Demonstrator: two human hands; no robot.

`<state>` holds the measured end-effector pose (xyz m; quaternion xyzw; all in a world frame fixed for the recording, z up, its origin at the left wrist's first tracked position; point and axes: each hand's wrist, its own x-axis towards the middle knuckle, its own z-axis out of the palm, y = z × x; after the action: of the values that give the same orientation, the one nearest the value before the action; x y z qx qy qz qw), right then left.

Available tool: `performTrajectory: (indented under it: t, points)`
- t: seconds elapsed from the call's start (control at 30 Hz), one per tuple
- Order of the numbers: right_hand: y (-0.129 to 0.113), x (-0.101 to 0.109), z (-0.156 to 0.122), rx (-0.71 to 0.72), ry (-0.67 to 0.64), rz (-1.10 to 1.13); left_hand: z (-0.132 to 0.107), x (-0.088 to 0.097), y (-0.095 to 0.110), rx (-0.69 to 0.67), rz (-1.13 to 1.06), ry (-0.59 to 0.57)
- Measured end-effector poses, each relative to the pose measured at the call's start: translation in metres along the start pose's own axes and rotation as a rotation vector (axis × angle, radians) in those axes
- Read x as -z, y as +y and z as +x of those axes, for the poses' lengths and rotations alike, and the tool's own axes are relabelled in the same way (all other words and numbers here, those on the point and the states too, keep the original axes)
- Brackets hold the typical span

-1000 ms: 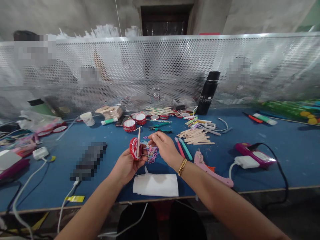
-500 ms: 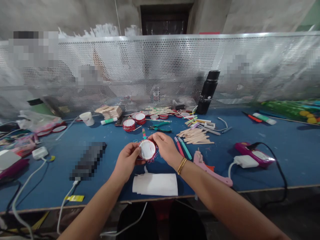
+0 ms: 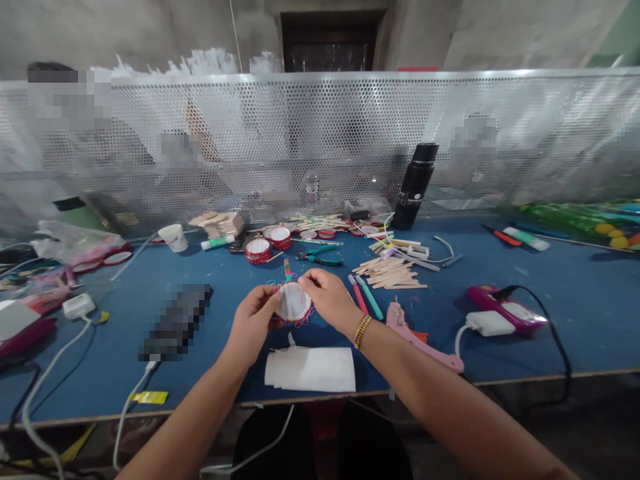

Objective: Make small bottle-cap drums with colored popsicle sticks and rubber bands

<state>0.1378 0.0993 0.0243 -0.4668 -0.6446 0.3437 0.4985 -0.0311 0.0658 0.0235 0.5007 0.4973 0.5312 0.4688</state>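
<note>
Both hands meet over the blue table around a small round red-rimmed lid with a white face. My left hand pinches its left edge with closed fingers. My right hand, a gold bracelet on its wrist, grips the upper right edge. A painted stick pokes up behind the lid. Coloured rubber bands show under the lid's lower edge. A folded white paper lies just below the hands.
A pile of wooden sticks, pens, pliers and more red lids lie beyond. A pink glue gun lies right, a black bottle behind, chargers and cables on both sides, a perforated metal screen at the back.
The lid has turned from edge-on to its white face toward me. My right hand has left the rubber bands and closed on the lid's rim. The stick now stands behind the lid.
</note>
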Motion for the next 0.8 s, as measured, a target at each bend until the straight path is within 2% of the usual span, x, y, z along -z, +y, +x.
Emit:
performTrajectory:
  t: [0.3,0.47,0.6,0.8]
  points:
    - [0.000,-0.004,-0.001,-0.007,-0.023,0.125,0.006,0.000,-0.005,-0.067,0.047,-0.016]
    - [0.002,0.004,0.012,-0.055,0.130,0.272,0.014,0.006,-0.015,-0.119,0.138,0.003]
    - [-0.010,0.033,0.024,-0.089,0.233,0.382,0.019,0.011,-0.020,-0.178,0.285,-0.005]
    - [-0.045,0.106,0.025,0.014,0.339,0.391,0.018,0.020,-0.021,-0.235,0.579,-0.024]
